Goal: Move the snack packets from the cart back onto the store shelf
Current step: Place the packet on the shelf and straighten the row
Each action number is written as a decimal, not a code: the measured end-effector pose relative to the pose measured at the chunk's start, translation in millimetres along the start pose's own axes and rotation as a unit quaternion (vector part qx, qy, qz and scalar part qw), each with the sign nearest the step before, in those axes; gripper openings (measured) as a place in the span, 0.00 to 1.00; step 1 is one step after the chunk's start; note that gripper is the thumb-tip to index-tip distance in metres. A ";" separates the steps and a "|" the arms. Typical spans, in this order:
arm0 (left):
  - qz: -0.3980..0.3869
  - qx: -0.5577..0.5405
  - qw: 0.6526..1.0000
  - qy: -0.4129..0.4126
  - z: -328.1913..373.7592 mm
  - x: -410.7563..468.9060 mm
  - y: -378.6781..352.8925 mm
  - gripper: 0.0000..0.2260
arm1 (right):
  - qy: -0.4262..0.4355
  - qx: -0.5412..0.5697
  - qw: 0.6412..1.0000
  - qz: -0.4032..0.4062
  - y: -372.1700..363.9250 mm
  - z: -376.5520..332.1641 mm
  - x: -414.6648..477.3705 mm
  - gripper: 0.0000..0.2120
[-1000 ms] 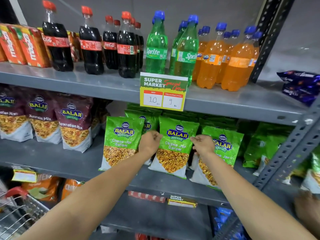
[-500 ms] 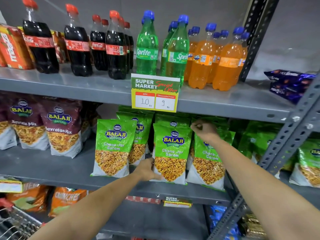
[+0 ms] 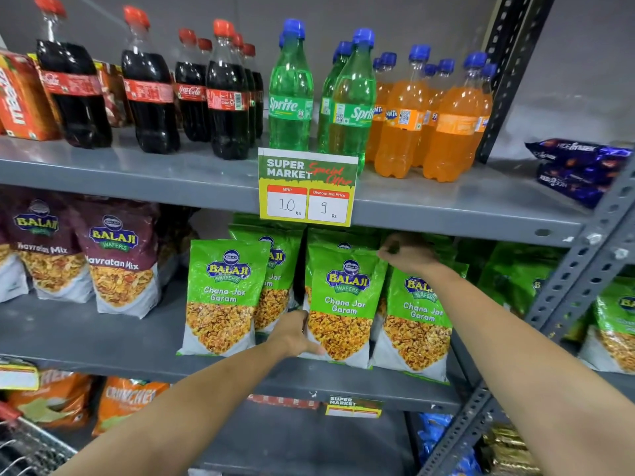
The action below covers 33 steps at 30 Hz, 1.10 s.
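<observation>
Several green Balaji Chana Jor Garam packets stand upright on the middle grey shelf. The middle front packet is held at two places: my left hand grips its lower left edge and my right hand pinches its top right corner. Another green packet stands just left of it, and one more stands to its right, behind my right forearm. A corner of the wire cart shows at the bottom left.
Cola, Sprite and orange soda bottles fill the top shelf above a price card. Maroon Navratan Mix packets stand left. Orange packets lie on the lower shelf. A perforated upright crosses at the right, with more green packets beyond.
My left hand slid from the packet's upper left down to its lower left edge. My right hand rose to its top right corner. The packet now stands straighter on the shelf.
</observation>
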<state>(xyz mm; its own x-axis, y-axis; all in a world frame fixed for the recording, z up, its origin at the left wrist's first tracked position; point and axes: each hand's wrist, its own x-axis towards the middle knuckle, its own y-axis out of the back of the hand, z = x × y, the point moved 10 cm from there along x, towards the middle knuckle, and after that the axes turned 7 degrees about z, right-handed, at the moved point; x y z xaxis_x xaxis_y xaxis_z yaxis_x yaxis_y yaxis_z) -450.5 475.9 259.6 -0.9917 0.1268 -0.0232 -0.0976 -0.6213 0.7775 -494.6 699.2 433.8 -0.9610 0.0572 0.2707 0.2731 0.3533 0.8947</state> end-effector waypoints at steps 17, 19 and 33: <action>0.001 -0.031 0.999 0.012 -3.6 -2.2 -0.5 0.34 | 0.062 0.038 0.997 -0.007 -42.0 -93.1 6.9 0.12; -0.002 -0.004 1.000 0.002 -3.0 -4.2 1.1 0.32 | 0.048 0.012 0.998 -0.025 -48.0 -93.0 2.8 0.15; 0.275 -0.032 0.961 -0.020 -57.0 -20.1 201.7 0.04 | 0.030 0.055 0.995 0.081 -95.6 -200.9 -56.0 0.14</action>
<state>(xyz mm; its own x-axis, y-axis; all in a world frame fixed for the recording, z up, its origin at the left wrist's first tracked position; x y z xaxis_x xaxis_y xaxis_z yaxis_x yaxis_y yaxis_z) -455.1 303.9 381.0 -0.8913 -0.2058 0.4040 0.4333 -0.6494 0.6250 -457.9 474.6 404.4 -0.8993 0.0680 0.4320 0.4149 0.4448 0.7937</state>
